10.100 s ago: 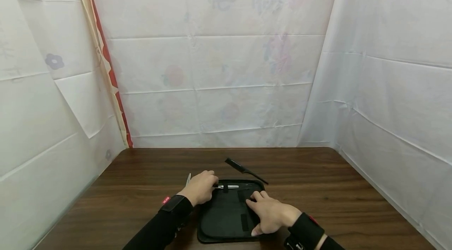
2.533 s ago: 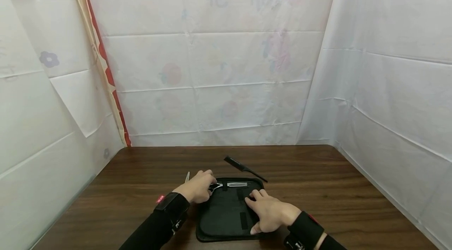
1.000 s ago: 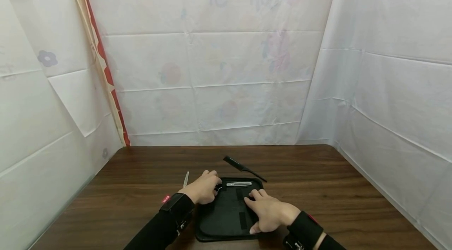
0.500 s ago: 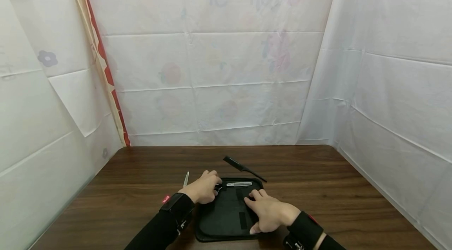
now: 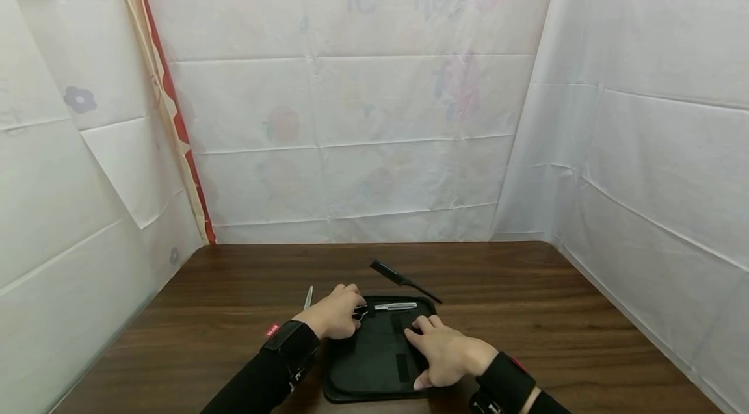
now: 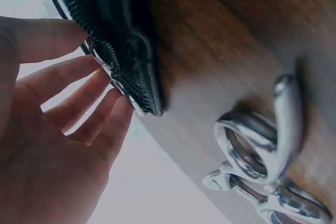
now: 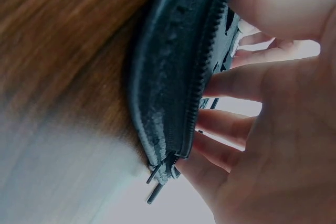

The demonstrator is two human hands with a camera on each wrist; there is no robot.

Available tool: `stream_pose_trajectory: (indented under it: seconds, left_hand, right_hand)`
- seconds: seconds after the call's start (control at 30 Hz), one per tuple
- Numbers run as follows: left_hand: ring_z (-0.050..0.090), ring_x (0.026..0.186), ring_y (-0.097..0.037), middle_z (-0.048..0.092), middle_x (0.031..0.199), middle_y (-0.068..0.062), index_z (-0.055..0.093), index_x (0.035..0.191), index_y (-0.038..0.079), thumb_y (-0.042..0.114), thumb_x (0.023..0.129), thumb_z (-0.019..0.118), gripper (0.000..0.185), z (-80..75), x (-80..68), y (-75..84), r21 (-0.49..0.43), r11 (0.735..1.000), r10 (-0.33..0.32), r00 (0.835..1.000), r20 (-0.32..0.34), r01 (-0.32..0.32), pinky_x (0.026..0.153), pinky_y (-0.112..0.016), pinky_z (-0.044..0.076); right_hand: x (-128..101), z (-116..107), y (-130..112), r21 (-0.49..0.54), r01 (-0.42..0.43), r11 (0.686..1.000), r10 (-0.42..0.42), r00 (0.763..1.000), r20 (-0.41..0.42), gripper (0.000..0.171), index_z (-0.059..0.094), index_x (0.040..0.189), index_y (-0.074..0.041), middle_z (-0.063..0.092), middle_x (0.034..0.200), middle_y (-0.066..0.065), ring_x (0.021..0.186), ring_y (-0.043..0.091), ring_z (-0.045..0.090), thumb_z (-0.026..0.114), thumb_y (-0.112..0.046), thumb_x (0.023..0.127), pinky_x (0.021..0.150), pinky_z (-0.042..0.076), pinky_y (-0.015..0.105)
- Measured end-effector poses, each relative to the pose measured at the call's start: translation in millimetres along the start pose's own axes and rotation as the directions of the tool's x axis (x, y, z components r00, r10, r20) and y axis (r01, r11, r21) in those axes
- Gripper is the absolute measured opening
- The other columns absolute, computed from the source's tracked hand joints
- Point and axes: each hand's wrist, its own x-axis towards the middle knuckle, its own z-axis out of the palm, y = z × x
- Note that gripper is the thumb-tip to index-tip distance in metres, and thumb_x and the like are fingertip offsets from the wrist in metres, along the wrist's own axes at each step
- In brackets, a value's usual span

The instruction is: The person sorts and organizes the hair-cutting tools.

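One black zip case (image 5: 374, 362) lies open on the one wooden counter (image 5: 234, 310). There are two pairs of scissors: one (image 5: 393, 306) lying across the far end of the case, the other (image 5: 307, 297) on the counter left of it. One black comb (image 5: 400, 279) lies beyond the case, and two hands are in view, the left hand (image 5: 335, 313) and the right hand (image 5: 447, 352).

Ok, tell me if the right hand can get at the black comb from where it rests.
Probably yes. The right hand lies flat on the open black case, holding nothing. The black comb lies on bare table just beyond the case's far edge, and nothing stands between them.
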Motion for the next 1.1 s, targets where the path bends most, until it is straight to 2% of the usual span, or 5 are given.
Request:
stream_pose_trajectory:
  seconds: [0.2, 0.4, 0.6, 0.87, 1.1]
  left_hand:
    - [0.051, 0.111, -0.030, 0.057, 0.116, -0.007, 0.069, 0.125, 0.002, 0.009, 0.092, 0.072, 0.034, -0.2, -0.4, -1.9, -0.025, 1.000, -0.007, 1.000, 0.001, 0.007, 0.093, -0.048, 0.048]
    - [0.052, 0.108, -0.030, 0.057, 0.114, -0.007, 0.070, 0.121, 0.002, 0.012, 0.091, 0.075, 0.033, -2.2, -3.3, -5.6, -0.020, 1.000, -0.003, 1.000, -0.026, 0.002, 0.090, -0.049, 0.048]
    - [0.052, 0.111, -0.033, 0.057, 0.116, -0.009, 0.068, 0.123, 0.002, 0.014, 0.090, 0.076, 0.035, -2.9, -5.3, -10.1, -0.038, 0.999, -0.015, 0.999, -0.035, 0.014, 0.091, -0.051, 0.047]
    - [0.053, 0.113, -0.037, 0.057, 0.115, -0.011, 0.069, 0.123, 0.003, 0.013, 0.091, 0.075, 0.034, -1.9, -7.0, -12.6, -0.058, 0.998, -0.016, 0.999, -0.040, 0.013, 0.091, -0.052, 0.047]
    - [0.054, 0.107, -0.034, 0.057, 0.110, -0.010, 0.071, 0.121, 0.001, 0.009, 0.090, 0.076, 0.032, -2.1, -6.6, -12.3, -0.080, 0.997, -0.004, 0.998, -0.059, -0.001, 0.088, -0.050, 0.047]
  right_hand:
    - [0.2, 0.7, 0.5, -0.001, 0.003, 1.000, -0.003, 1.000, -0.002, 0.079, 0.046, 0.153, -0.010, 0.040, 0.149, 0.010, 0.133, 0.025, 0.039, 0.076, -0.046, 0.089, 0.102, 0.045, 0.036]
    - [0.3, 0.9, 0.4, 0.003, 0.000, 1.000, 0.000, 1.000, -0.001, 0.079, 0.045, 0.153, -0.010, 0.039, 0.149, 0.009, 0.133, 0.025, 0.039, 0.076, -0.047, 0.090, 0.102, 0.046, 0.036]
    - [0.6, 1.5, 2.0, 0.005, 0.000, 1.000, 0.000, 1.000, -0.001, 0.080, 0.045, 0.154, -0.010, 0.038, 0.150, 0.009, 0.134, 0.025, 0.038, 0.076, -0.046, 0.090, 0.102, 0.046, 0.037]
    - [0.1, 1.5, 1.6, 0.005, 0.001, 1.000, -0.001, 1.000, 0.002, 0.080, 0.045, 0.154, -0.010, 0.038, 0.150, 0.009, 0.135, 0.026, 0.038, 0.075, -0.046, 0.090, 0.102, 0.045, 0.037]
    - [-0.2, 1.2, 1.7, 0.007, 0.003, 1.000, -0.003, 1.000, 0.002, 0.079, 0.044, 0.154, -0.010, 0.038, 0.150, 0.009, 0.134, 0.026, 0.038, 0.075, -0.046, 0.090, 0.103, 0.045, 0.037]
